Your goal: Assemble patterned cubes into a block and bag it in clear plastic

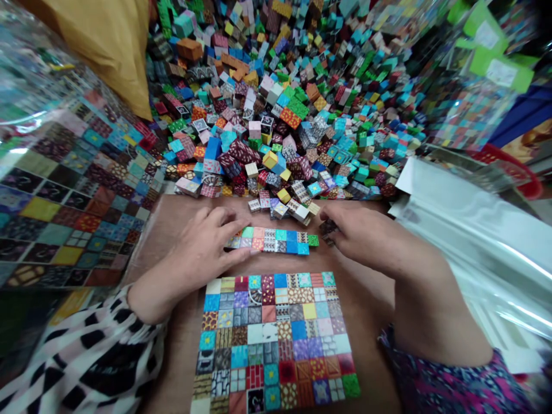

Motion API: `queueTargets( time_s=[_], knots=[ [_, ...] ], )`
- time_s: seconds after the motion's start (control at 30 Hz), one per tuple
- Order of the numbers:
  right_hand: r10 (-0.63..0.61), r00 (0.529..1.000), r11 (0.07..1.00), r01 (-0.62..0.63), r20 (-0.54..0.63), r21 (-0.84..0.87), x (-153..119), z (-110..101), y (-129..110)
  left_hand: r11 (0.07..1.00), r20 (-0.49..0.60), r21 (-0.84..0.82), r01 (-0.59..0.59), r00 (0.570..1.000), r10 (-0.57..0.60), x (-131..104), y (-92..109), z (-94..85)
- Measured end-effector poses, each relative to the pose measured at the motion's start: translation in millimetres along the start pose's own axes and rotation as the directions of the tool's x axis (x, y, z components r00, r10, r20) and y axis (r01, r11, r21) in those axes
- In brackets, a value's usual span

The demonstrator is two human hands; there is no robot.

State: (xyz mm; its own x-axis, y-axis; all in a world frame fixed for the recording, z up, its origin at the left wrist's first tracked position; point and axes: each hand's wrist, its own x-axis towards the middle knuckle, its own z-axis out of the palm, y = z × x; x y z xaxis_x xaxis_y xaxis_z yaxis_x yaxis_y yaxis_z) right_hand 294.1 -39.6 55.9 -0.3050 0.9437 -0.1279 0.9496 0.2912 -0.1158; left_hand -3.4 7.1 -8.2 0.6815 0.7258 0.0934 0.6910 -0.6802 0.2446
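Observation:
A short strip of colourful patterned cubes (280,241), two rows deep, lies on the brown tabletop. My left hand (211,236) grips its left end, thumb along the near side and fingers along the far side, hiding that end. Just past the strip's right end, where a green cube sticks out, my right hand (353,230) pinches a dark patterned cube (328,229); the fingers partly cover it. Nearer to me lies a flat block of many picture cubes (276,339), set in tidy rows, untouched by either hand.
A big heap of loose cubes (267,126) fills the far side, a few spilling toward the strip. On the left stands a plastic-wrapped stack of cubes (77,207) beneath a yellow bag (103,40). Clear plastic wrapping (474,247) and a red basket (513,169) are at right.

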Motion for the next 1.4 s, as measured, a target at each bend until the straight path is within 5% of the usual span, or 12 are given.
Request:
queueTargets(
  time_s=[0.9, 1.2, 1.4],
  knots=[
    [-0.017, 0.999, 0.999, 0.019, -0.052, 0.038, 3.1, 4.6, 0.9, 0.999, -0.006, 0.043, -0.021, 1.0, 0.021, -0.4, -1.3, 2.0],
    [0.135, 0.991, 0.991, -0.135, 0.005, -0.026, -0.4, 4.2, 0.7, 0.998, -0.014, 0.054, -0.028, 0.999, 0.029, -0.7, -1.1, 3.7],
    [0.122, 0.992, 0.986, -0.124, -0.024, -0.109, -3.2, 1.4, -2.1, 0.998, -0.017, 0.052, -0.034, 0.999, 0.035, -1.1, -2.1, 3.7]
  ],
)
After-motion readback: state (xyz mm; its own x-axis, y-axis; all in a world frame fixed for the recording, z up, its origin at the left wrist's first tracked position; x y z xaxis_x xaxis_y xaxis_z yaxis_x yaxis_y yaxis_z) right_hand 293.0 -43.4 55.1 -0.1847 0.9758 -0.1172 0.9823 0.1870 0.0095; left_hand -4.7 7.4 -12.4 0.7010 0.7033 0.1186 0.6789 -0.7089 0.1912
